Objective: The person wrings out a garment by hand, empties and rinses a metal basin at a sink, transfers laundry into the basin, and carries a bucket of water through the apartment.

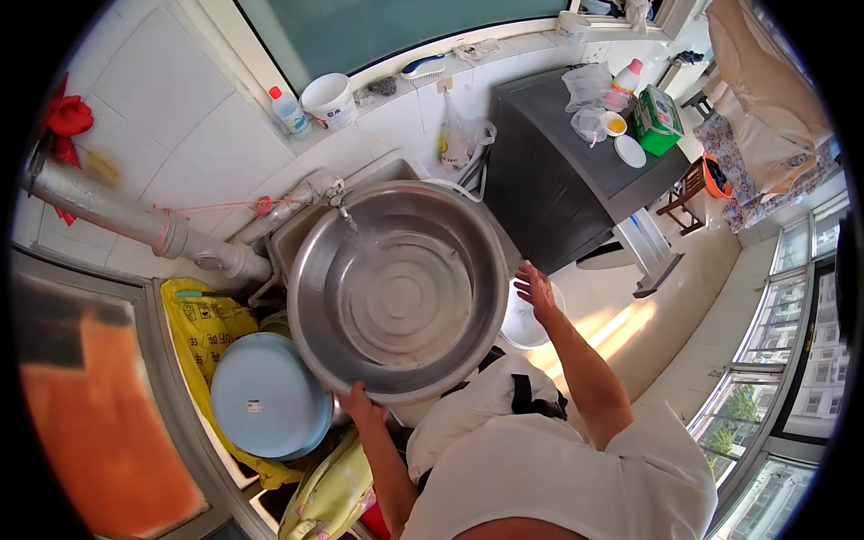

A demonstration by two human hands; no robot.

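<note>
A round silver basin [313, 288], its base ringed, sits open side up beneath the faucet [338, 196].

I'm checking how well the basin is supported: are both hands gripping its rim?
No, only the left hand is at the rim of the metal basin; the right hand is open beside it, gripping nothing.

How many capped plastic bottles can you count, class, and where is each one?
2: a red-capped, blue-labelled plastic bottle on the white tiled ledge, and a pink-capped, pink-and-white plastic bottle on the dark grey cabinet. Others may be hidden.
</note>
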